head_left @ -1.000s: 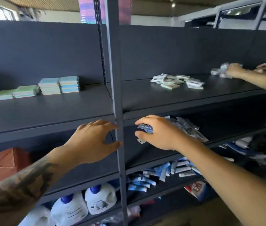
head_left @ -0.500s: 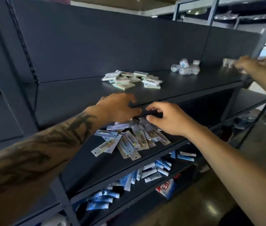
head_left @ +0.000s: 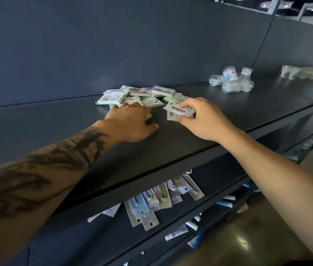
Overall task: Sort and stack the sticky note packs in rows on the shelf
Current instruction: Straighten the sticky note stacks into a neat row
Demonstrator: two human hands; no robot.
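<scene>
Presently: gathering step, sorting barely begun. Sticky note packs (head_left: 138,96), flat square film-wrapped pads with pastel edges, lie in a loose heap on the matte dark shelf (head_left: 228,116). Right hand (head_left: 205,120) pinches one pack (head_left: 179,110) at the heap's near edge. Left hand (head_left: 132,121) rests flat, fingers extended into the heap, grasping nothing visible. Next move likely calls for squaring packs into aligned rows.

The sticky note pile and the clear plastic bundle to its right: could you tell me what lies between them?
Only bare dark shelf separates the sticky note pile from the clear plastic bundle, in the head view.
</scene>
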